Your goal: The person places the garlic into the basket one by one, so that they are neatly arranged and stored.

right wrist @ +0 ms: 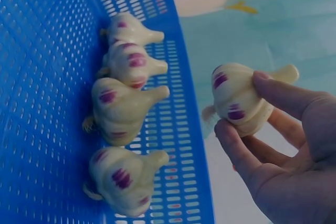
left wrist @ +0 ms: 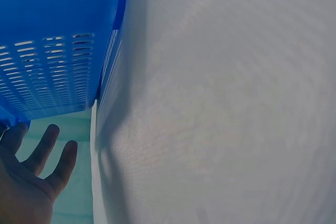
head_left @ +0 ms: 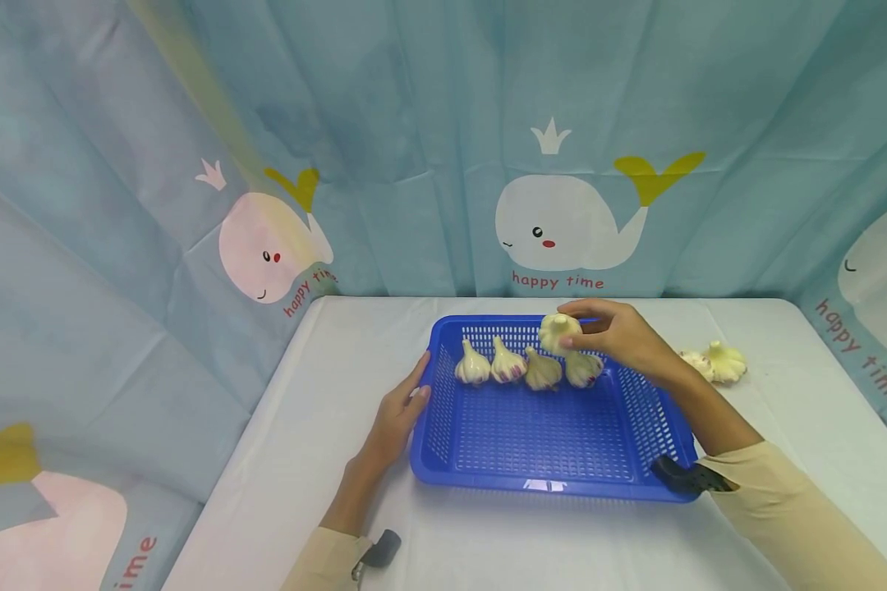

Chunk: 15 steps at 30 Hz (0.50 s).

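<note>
Between thumb and fingers, my right hand [head_left: 613, 332] pinches a garlic bulb [right wrist: 239, 98], pale with purple patches, above the far rim of the blue basket [head_left: 547, 484]. Several more bulbs line the basket's far side, among them a leftmost bulb [head_left: 473, 365] and one under the held bulb, a rightmost bulb [right wrist: 123, 182]. At the basket's left side, my left hand [head_left: 395, 419] touches the rim with fingertips and thumb. The left wrist view shows its fingers [left wrist: 63, 169] spread and mostly straight, close to the basket's outer wall; the thumb is hidden there.
Two garlic bulbs [head_left: 724, 363] lie on the white table [head_left: 325, 377] to the right of the basket, partly behind the right forearm. A blue curtain [head_left: 414, 238] with whale prints hangs along the table's back and sides.
</note>
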Each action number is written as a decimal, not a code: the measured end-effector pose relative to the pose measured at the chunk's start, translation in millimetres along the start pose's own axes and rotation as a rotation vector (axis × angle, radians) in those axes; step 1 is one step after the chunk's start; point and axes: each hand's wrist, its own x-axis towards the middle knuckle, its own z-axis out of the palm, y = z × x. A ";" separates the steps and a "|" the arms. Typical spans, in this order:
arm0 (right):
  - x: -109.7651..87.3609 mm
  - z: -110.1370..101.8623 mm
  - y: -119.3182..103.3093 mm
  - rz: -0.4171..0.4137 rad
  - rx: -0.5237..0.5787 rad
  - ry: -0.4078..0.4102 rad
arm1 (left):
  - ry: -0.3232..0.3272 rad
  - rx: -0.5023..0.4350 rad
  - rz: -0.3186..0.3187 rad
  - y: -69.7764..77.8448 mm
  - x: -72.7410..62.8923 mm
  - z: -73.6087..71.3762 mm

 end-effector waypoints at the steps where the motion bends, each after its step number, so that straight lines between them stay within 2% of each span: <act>1: 1.1 1.1 0.1 0.000 0.003 -0.007 | -0.001 -0.001 0.002 0.3 0.0 0.0; 15: 12.4 20.5 -0.4 -0.012 0.047 -0.110 | -0.001 0.004 -0.001 0.5 -0.1 -0.9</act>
